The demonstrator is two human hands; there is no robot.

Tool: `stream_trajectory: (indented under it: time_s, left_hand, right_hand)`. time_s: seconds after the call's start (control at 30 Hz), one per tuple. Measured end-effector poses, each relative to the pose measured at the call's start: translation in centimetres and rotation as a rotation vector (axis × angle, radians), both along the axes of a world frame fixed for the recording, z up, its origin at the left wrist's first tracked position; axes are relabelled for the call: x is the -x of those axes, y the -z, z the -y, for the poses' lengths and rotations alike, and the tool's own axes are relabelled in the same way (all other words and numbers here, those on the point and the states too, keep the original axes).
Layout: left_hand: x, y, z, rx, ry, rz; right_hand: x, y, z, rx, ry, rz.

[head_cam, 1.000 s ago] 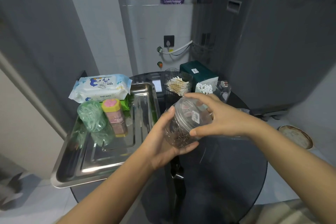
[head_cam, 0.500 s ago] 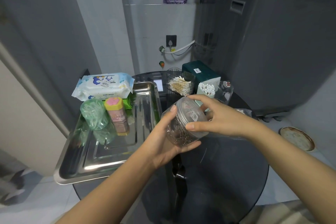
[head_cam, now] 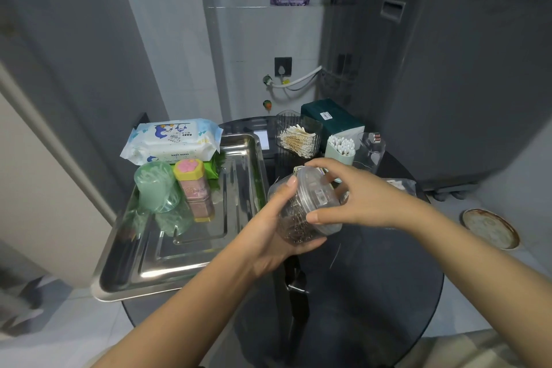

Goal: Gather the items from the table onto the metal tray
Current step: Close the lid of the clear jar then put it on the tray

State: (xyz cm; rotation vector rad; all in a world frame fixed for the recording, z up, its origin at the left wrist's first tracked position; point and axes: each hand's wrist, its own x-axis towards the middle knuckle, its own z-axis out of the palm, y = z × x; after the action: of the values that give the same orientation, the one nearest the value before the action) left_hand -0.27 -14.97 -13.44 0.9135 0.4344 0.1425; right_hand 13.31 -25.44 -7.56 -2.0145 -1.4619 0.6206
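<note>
**Ana:** While both hands are up over the round dark glass counter (head_cam: 373, 293), look at that clear round plastic jar (head_cam: 304, 206): it's off the surface, tipped on its side, dark small bits piled in its lower end.

**Ben:** And the grip on it? The left hand (head_cam: 268, 236) cradles it from beneath, fingers curled up around the near side, thumb tip at the top edge. The right hand (head_cam: 355, 200) comes over from the other side, thumb and fingers wrapped around the lid end (that's the end with the little white label).

**Ana:** So both clamped on the jar. It hangs just right of the shiny rectangular metal tray (head_cam: 143, 275), near the tray's right rim, not over its floor.

**Ben:** On the tray's far end: a white-and-blue pack of baby wipes (head_cam: 173, 140), a translucent green plastic tub (head_cam: 156, 185), and a pink hexagonal tin with a yellow-edged lid (head_cam: 194, 188), the tub and tin just beside each other.

**Ana:** At the back of the counter: a ribbed clear box of wooden cotton swabs (head_cam: 298, 137), a pale green cup of white-tipped cotton swabs (head_cam: 340, 149), a dark green carton (head_cam: 331, 121), and a clear glass tumbler (head_cam: 369, 151).
</note>
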Motion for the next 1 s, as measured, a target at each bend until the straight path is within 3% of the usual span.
stream_trajectory:
  time_s: [0.13, 0.27, 0.7, 1.0]
  left_hand:
    - [0.1, -0.3, -0.1, -0.033, -0.007, 0.012]
    - [-0.1, -0.4, 0.0, -0.059, 0.009, 0.026]
    - [-0.2, -0.3, -0.6, 0.072, 0.037, -0.003]
    - [-0.2, 0.1, -0.5, 0.063, 0.032, -0.008]
  right_hand:
    - [-0.1, 0.4, -0.3, 0.004, 0.012, 0.046]
    - [-0.8, 0.3, -0.1, -0.034, -0.007, -0.066]
    - [-0.9, -0.6, 0.6, -0.014, -0.140, 0.006]
    - [-1.1, -1.0, 0.6, 0.049, -0.121, -0.008]
